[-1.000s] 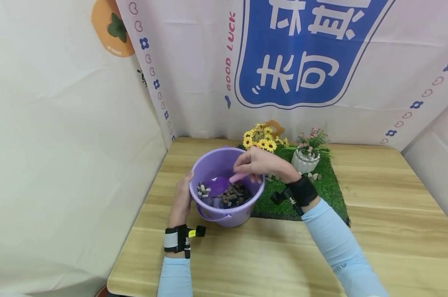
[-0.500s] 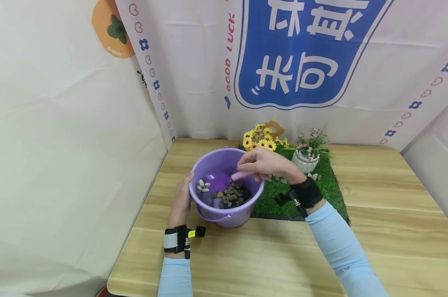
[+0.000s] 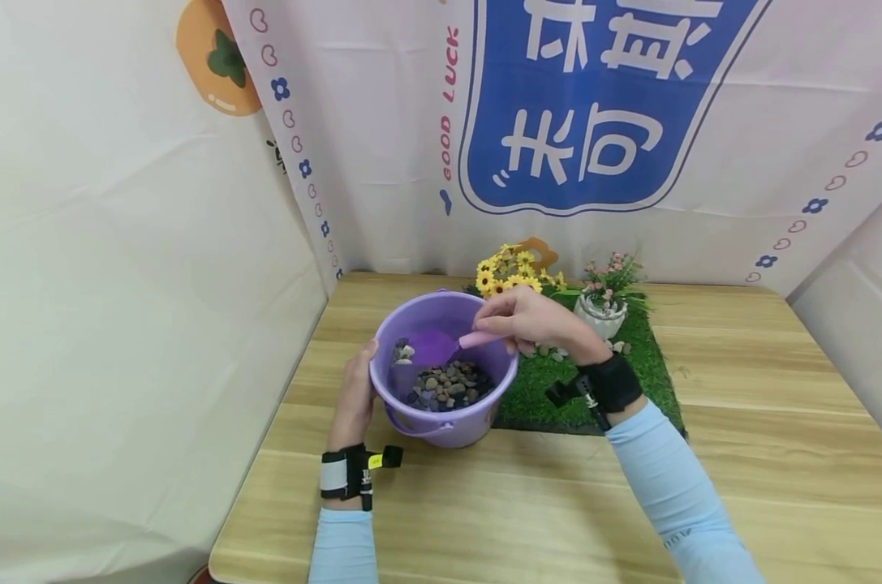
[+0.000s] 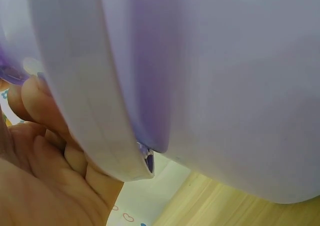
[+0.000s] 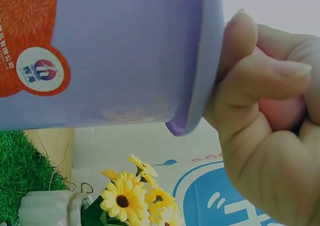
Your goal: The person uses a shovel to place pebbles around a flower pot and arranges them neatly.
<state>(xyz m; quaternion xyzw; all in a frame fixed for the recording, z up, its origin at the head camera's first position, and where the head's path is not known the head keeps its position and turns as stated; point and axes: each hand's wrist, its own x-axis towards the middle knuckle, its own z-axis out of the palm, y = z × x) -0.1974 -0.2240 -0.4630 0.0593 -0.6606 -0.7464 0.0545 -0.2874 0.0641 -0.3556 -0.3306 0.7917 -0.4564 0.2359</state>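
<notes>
A lilac bucket [image 3: 451, 430] stands on the wooden table, with dark and brown pebbles [image 3: 451, 388] on its floor. My left hand [image 3: 354, 397] grips its left rim; in the left wrist view fingertips [image 4: 37, 98] curl over the rim band. Above the bucket's far right rim, my right hand [image 3: 524, 315] holds the pink handle [image 3: 479, 338] of a toy shovel. The shovel's purple blade [image 3: 433, 347] is inside the bucket, and several pale pebbles [image 3: 404, 352] show at its left end. In the right wrist view my fingers wrap the pink handle beside the rim.
Right of the bucket lies an artificial grass mat [image 3: 594, 397], bearing a white pot [image 3: 600, 318] of pink flowers, yellow flowers [image 3: 509, 272] and loose stones [image 3: 619, 347]. A printed cloth [image 3: 382, 162] hangs behind the table [image 3: 557, 503].
My right hand has moved slightly right and the shovel has lifted a little, the pale pebbles at its end rising too. The left hand stays on the rim.
</notes>
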